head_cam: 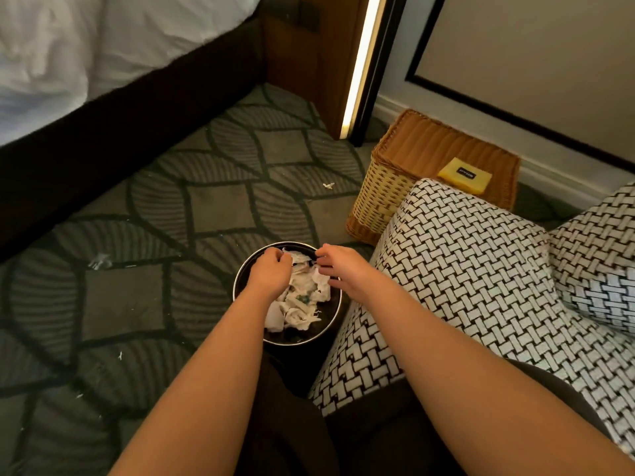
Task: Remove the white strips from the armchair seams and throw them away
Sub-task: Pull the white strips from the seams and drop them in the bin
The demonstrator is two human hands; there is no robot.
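Note:
A round black waste bin [240,269] stands on the carpet beside the armchair [464,255], which is covered in a black-and-white woven pattern. Crumpled white strips and paper scraps [302,304] fill the bin. Both my hands hover over its far rim. My left hand [271,269] has its fingers curled and pinches a small white strip [284,250] at the fingertips. My right hand [338,269] is just to the right, fingers loosely curled downward, with nothing visible in them. The two sets of fingertips are a short gap apart.
A wicker basket [385,187] with a yellow card [464,175] on its lid stands behind the armchair's arm. The bed [103,80] with white linen and a dark base runs along the left. White scraps [99,261] lie on the patterned carpet [206,187].

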